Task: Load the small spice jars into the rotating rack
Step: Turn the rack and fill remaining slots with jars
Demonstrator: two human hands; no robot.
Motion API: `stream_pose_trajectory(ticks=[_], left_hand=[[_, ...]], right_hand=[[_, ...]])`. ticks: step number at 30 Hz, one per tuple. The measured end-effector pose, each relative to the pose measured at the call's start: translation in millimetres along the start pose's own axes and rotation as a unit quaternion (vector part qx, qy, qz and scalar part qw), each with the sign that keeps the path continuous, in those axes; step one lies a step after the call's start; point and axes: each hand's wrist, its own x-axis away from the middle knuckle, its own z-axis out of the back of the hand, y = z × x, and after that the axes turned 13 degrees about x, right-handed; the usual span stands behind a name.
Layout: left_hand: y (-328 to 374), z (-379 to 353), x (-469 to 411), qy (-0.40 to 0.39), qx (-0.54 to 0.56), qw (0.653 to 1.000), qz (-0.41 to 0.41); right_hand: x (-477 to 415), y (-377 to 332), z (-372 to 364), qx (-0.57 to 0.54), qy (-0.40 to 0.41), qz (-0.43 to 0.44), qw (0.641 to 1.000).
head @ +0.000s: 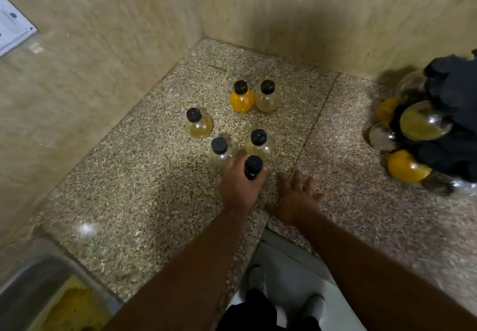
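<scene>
- Spice jar [253, 167] with the black cap sits just below the middle of the frame, in my left hand [238, 186]. The fingers curl round its body and only the cap and neck show, so I cannot tell how firm the hold is. A loose grip could let it slip on the lift.
- Two neighbours stand close against that hand: a clear jar [220, 151] at its upper left and a pale yellow jar [258, 142] just above it. Lifting at a slant could knock either one over, and such round bodies would likely roll.
- My right hand [296, 196] lies flat on the counter [129, 201], fingers spread, holding nothing, just right of the left hand. It is on the way to the rack, so the carried jar might clip it unless I pass above it.
- The rotating rack [454, 90] is at the right edge of the frame, partly cut off and blurred, and several jars are seated in it. I cannot tell which slot is free. Pushing a jar in with one hand could, I judge, spin the rack or nudge a seated jar loose. The idle hand could steady it.
- An orange jar [241, 99] and a pale jar [267, 97] stand touching in the upper middle, and a yellow jar [197, 125] stands left of centre. All are off the path, so the risk there is small.
- The counter's front edge runs just below both hands, so a toppled jar rolling that way could drop to the floor.
</scene>
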Motion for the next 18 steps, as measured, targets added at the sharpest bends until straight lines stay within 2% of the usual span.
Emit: stream_pose_trajectory(ticks=[5, 10, 14, 18], left_hand=[[15.1, -15.8, -7.8, -0.031, 0.007, 0.999, -0.03], [51.2, -51.6, -7.0, -0.076, 0.045, 0.994, -0.066], [93.0, -90.2, -2.7, -0.127, 0.065, 0.985, -0.097], [141.4, -126.8, 1.3, -0.18, 0.084, 0.968, -0.153]], right_hand=[[5.2, 19.8, 12.8, -0.092, 0.055, -0.034, 0.994], [20.9, 69.0, 37.8, -0.208, 0.155, -0.11, 0.959], [42.8, 114.9, 61.2, -0.288, 0.255, -0.179, 0.905], [62.1, 159.6, 78.3, -0.414, 0.304, -0.248, 0.822]])
